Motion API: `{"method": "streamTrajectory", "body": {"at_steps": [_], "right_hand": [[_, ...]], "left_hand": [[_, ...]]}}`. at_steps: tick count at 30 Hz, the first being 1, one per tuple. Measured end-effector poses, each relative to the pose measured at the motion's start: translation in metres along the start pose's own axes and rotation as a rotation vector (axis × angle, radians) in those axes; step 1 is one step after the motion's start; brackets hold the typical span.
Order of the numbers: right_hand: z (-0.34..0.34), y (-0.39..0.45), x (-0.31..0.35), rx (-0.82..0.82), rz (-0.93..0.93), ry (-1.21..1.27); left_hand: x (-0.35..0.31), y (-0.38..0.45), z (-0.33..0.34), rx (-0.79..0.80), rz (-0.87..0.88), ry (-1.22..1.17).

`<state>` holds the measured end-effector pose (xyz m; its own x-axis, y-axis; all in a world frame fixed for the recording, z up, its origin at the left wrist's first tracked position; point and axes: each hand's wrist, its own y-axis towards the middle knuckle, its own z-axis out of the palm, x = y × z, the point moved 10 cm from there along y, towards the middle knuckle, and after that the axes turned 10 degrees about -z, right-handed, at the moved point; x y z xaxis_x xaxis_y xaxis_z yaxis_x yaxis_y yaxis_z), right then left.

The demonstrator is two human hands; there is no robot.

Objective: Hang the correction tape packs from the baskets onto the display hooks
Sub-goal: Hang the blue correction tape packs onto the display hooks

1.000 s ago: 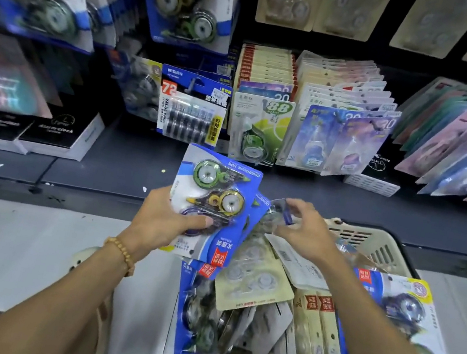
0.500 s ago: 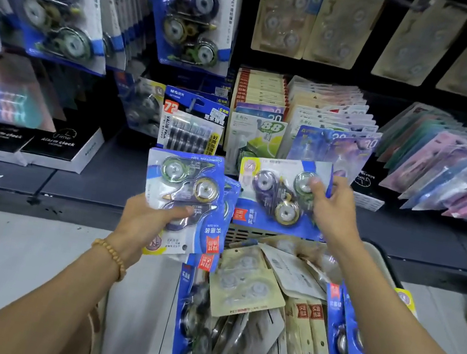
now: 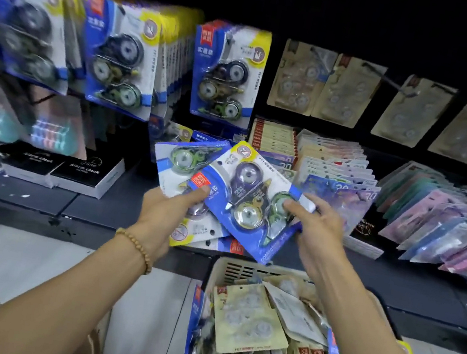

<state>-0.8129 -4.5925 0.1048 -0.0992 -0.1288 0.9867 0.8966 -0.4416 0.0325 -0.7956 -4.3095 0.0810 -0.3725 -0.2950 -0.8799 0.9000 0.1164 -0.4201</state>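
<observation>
Two black boxes (image 3: 87, 174) on the shelf read "alarm clock", the lower edge of the top blue correction tape pack (image 3: 248, 198) reads "CORRECTION TAPE", and purple cards (image 3: 344, 193) behind show "20".

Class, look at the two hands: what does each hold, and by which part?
Left hand grips a stack of blue packs at its lower edge; right hand pinches the top pack by its right edge.

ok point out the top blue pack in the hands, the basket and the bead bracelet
top blue pack (image 3: 248, 201): head view, on the clear blister over the tape wheels
basket (image 3: 243, 272): head view, on its slotted back wall
bead bracelet (image 3: 137, 248): head view, on the beads across the left wrist
</observation>
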Motion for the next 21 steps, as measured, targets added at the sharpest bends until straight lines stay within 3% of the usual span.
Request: {"method": "streamTrajectory", "body": {"at_steps": [7, 10, 14, 21], "right_hand": [[0.081, 0.005, 0.036, 0.629, -0.077, -0.414], [0.100, 0.025, 0.057, 0.544, -0.213, -0.445], [0.124, 0.047, 0.096, 0.392, -0.364, -0.310], [0.174, 0.059, 0.127, 0.331, -0.440, -0.261]], "left_hand": [[-0.068, 0.005, -0.016, 0.016, 0.170, 0.147], [-0.087, 0.006, -0.023, 0.002, 0.223, 0.186], [-0.091, 0.016, -0.047, -0.022, 0.222, 0.179], [-0.083, 0.025, -0.059, -0.008, 0.168, 0.143]]}}
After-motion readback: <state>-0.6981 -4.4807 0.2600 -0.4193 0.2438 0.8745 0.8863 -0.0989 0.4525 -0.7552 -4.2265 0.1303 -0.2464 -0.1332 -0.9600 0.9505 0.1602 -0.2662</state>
